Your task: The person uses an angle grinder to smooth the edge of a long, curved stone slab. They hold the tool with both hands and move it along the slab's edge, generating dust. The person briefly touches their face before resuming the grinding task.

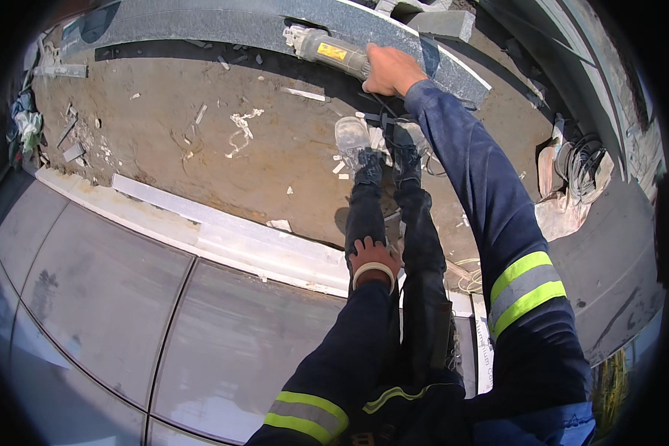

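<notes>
Right hand [391, 68] closed around grinder [327, 50] at stone slab [223, 22] — no finished cut visible. Left hand [373, 256] spread on knee [366, 223], holding nothing.

Bare dirt ground [201, 149] fills my view up top, littered with white chips [243, 128] and scraps. Grey paving slabs [97, 290] spread across the lower left, a pale kerb strip [223, 238] edging them. Off to the right I'm seeing a coil of cable [581, 165], possibly lying on a sack. A stone block [444, 24] sits at the top.
</notes>
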`<state>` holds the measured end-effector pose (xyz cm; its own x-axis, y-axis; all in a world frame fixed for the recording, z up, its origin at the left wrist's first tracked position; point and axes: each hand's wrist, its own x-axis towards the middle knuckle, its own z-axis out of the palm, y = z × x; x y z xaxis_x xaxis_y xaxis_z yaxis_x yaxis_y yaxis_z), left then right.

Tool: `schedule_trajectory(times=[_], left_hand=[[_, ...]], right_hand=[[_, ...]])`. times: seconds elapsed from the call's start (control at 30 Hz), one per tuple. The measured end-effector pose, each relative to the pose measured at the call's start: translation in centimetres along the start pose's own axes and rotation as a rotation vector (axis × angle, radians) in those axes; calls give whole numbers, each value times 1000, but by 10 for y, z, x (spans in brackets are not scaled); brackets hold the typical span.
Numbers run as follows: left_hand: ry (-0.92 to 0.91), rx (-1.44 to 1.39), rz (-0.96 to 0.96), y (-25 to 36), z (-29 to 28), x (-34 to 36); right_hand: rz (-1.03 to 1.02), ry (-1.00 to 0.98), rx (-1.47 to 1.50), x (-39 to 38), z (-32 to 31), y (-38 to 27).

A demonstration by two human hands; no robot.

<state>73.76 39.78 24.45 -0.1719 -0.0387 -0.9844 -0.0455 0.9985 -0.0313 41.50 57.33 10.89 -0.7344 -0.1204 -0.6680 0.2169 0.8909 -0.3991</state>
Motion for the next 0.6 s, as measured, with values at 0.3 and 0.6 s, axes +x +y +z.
schedule_trajectory(times=[0.3, 0.6], left_hand=[[-16, 32, 13, 0, -12, -2], [1, 20, 26, 3, -4, -2]], right_hand=[[33, 15, -42, -27, 1, 14], [3, 42, -20, -6, 11, 15]])
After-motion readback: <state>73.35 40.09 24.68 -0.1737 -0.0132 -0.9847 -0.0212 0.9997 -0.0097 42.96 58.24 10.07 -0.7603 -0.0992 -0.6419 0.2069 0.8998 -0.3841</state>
